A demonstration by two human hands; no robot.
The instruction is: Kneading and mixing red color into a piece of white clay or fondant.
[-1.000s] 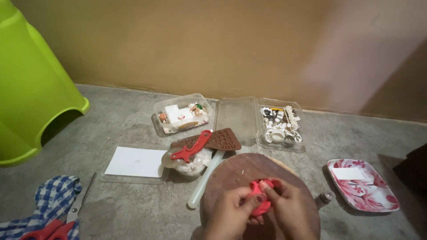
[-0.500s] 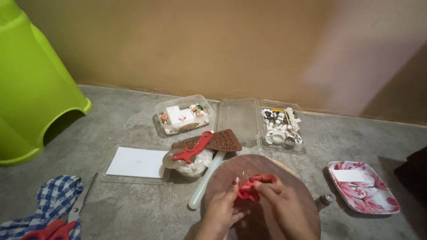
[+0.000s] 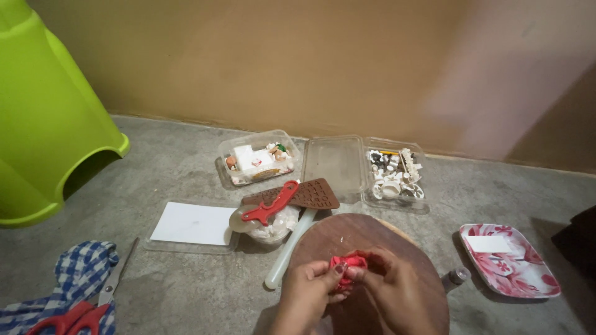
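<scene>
Red dough (image 3: 347, 267) sits pinched between both hands over the round wooden board (image 3: 347, 239), near centre of the floor. Left hand (image 3: 308, 291) and right hand (image 3: 391, 291) are pressed together, fingers clamped on the lump from either side. It looks like a rough, uneven wad, so shaping seems at an early stage; no finished figure shows on the board.

Largest to smallest, around it:
- Green plastic stool (image 3: 49, 124), far left.
- Checked cloth (image 3: 81, 273), near left, with red-handled scissors (image 3: 74, 313) lying on it.
- Clear open box (image 3: 366, 167), far centre, its right half holding small white cutters; its left half looks bare.
- Floral tray (image 3: 509, 260), right, holding a white card.
- White sheet (image 3: 194, 223), left of the board.
- Smaller clear box (image 3: 257, 158) with mixed bits, far left of the open box.
- Brown mould (image 3: 310, 193) just beyond the board.
- White rolling pin (image 3: 288, 251), untouched, beside the board's left edge.
- Red-handled wheel cutter (image 3: 267, 208), untouched.
</scene>
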